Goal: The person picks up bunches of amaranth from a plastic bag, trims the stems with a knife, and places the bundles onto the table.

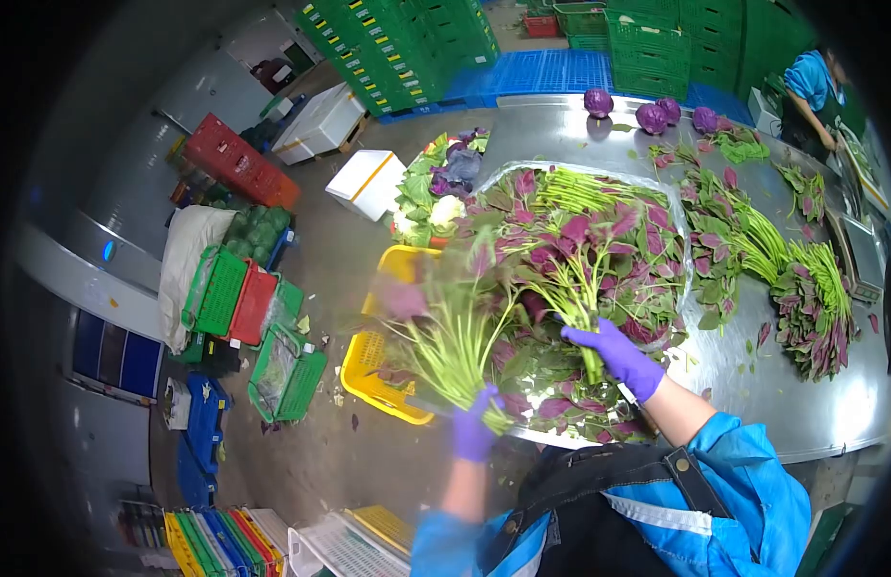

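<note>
My left hand (pixel 475 423), in a purple glove, is closed round the pale stems of a bunch of red-and-green amaranth (pixel 455 351). Its leaves are smeared by motion over the yellow crate (pixel 412 412). In the same kind of glove, my right hand (pixel 620 360) grips the stems of a second amaranth bunch (pixel 578 274), leaves pointing away from me. Beneath both bunches, a large heap of amaranth (pixel 642 274) lies on clear plastic sheeting (pixel 689 279) on the metal table. A thin grey shape beside my left hand is too blurred to name.
More amaranth bunches (pixel 815 308) lie on the right of the metal table (pixel 840 404); purple cabbages (pixel 599 103) sit at its far edge. Green crates (pixel 388 58) are stacked behind. Crates and a white foam box (pixel 366 185) stand on the left floor. A co-worker (pixel 813 87) is at far right.
</note>
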The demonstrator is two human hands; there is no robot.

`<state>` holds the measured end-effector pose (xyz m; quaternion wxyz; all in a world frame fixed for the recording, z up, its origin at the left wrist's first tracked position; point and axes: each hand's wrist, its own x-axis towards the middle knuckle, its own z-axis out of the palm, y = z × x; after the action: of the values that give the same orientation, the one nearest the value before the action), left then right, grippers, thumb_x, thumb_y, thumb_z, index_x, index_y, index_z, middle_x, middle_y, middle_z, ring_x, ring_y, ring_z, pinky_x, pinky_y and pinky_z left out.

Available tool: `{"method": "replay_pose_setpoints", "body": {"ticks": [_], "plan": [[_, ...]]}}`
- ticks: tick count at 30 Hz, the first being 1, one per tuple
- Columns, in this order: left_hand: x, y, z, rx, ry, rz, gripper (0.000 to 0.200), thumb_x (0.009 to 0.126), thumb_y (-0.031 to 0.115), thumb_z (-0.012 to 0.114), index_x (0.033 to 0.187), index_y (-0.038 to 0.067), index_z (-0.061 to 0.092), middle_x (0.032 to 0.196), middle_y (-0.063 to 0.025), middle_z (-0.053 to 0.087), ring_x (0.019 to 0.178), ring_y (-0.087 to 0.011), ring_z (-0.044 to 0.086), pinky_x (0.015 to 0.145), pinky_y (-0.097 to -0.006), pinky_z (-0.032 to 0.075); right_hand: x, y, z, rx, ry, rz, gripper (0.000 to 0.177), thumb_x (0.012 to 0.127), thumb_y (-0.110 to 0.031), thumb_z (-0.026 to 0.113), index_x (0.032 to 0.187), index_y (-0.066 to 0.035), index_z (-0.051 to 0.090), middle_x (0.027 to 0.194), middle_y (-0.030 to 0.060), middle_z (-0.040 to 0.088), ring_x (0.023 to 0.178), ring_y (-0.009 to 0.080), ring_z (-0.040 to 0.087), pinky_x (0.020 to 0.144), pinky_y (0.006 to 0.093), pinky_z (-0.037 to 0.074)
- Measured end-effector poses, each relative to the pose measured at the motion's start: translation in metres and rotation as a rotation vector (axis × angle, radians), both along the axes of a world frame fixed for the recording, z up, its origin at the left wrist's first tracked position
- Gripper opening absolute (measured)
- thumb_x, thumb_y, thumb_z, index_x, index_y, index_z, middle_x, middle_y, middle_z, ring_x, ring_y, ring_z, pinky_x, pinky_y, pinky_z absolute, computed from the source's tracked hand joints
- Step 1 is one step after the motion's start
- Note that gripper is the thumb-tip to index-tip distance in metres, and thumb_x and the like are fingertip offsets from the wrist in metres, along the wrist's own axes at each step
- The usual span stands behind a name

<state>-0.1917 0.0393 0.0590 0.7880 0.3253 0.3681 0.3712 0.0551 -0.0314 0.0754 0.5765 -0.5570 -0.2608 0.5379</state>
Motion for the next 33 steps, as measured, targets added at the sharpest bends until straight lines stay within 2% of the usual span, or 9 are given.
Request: {"method": "replay_pose_setpoints", "body": {"ticks": [4,6,7,16,23,26,29,32,33], "plan": [[0.023,-0.043,-0.064,-0.201,-0.005,-0.017,0.03,0.082,0.005,0.057,0.11,-0.003,0.051,0.089,-0.0081,0.06,0.076,-0.0182,0.06,0.066,-0.0293,0.05,-0.05,-0.015,-0.046,-0.247,0.178,0.353,0.041,0.081,-0.024,0.063,0.115,-0.002,0.053,0.101,0.0044,0.06,0.091,0.0125,0.054,0.083,0.0259,0.041],[0.021,-0.064,-0.089,-0.357,0.006,-0.103,0.031,0.083,0.01,0.055,0.111,-0.004,0.051,0.098,-0.0134,0.061,0.083,-0.0228,0.061,0.073,-0.0339,0.05,-0.083,-0.033,-0.139,-0.112,0.232,0.108,0.037,0.081,-0.015,0.063,0.114,-0.002,0.052,0.098,0.0068,0.061,0.088,0.0142,0.058,0.082,0.0268,0.045],[0.015,-0.068,-0.096,-0.367,0.008,-0.105,0.031,0.083,0.01,0.055,0.111,-0.004,0.051,0.098,-0.0134,0.061,0.083,-0.0228,0.061,0.073,-0.0339,0.05,-0.077,-0.038,-0.093,-0.228,0.727,0.17,0.037,0.079,-0.006,0.063,0.114,0.0,0.051,0.096,0.0088,0.062,0.08,0.0166,0.062,0.075,0.029,0.05],[-0.009,-0.069,-0.101,-0.497,-0.192,-0.189,0.048,0.081,0.018,0.048,0.125,0.0,0.041,0.118,-0.0155,0.052,0.104,-0.0244,0.054,0.09,-0.0373,0.042,-0.075,-0.047,-0.115,-0.243,0.468,0.255,0.033,0.077,-0.015,0.064,0.105,0.001,0.059,0.093,0.0074,0.063,0.083,0.0155,0.059,0.074,0.0257,0.045],[-0.013,-0.067,-0.072,-0.266,-0.01,-0.319,0.051,0.082,0.018,0.054,0.129,0.006,0.039,0.119,-0.0114,0.053,0.111,-0.0244,0.05,0.094,-0.0375,0.039,-0.059,-0.045,-0.069,-0.22,0.768,0.338,0.032,0.076,-0.006,0.06,0.107,0.0,0.059,0.098,0.0105,0.063,0.083,0.0167,0.06,0.072,0.028,0.047],[-0.015,-0.069,-0.067,0.05,0.322,-0.404,0.041,0.078,0.008,0.06,0.118,0.004,0.051,0.107,-0.013,0.059,0.096,-0.0201,0.058,0.081,-0.0335,0.047,-0.057,-0.046,-0.065,-0.13,0.109,0.438,0.041,0.074,-0.009,0.066,0.112,0.002,0.054,0.09,0.011,0.062,0.076,0.0168,0.06,0.069,0.0277,0.048],[-0.01,-0.051,0.015,0.072,0.312,-0.167,0.025,0.077,0.008,0.063,0.1,-0.002,0.058,0.084,-0.0081,0.062,0.068,-0.0116,0.059,0.057,-0.0247,0.046,-0.013,-0.049,0.018,-0.054,0.264,0.411,0.054,0.067,-0.005,0.073,0.117,-0.002,0.052,0.09,0.0065,0.062,0.074,0.0133,0.061,0.067,0.0262,0.049],[-0.03,-0.014,-0.044,-0.041,0.495,-0.023,0.024,0.077,0.008,0.062,0.099,-0.001,0.058,0.083,-0.0063,0.062,0.069,-0.0133,0.058,0.06,-0.0244,0.046,0.037,-0.024,-0.032,-0.279,-0.385,0.487,0.033,0.071,-0.003,0.065,0.104,0.001,0.058,0.086,0.0086,0.064,0.061,0.0131,0.06,0.052,0.0245,0.049],[-0.026,0.001,-0.023,0.0,0.487,-0.025,0.024,0.077,0.008,0.062,0.099,-0.001,0.058,0.083,-0.0063,0.062,0.069,-0.0133,0.058,0.06,-0.0244,0.046,0.034,-0.021,-0.011,-0.19,-0.135,0.353,0.034,0.071,-0.002,0.065,0.104,0.002,0.058,0.083,0.008,0.064,0.062,0.0123,0.059,0.052,0.0239,0.048]]}}
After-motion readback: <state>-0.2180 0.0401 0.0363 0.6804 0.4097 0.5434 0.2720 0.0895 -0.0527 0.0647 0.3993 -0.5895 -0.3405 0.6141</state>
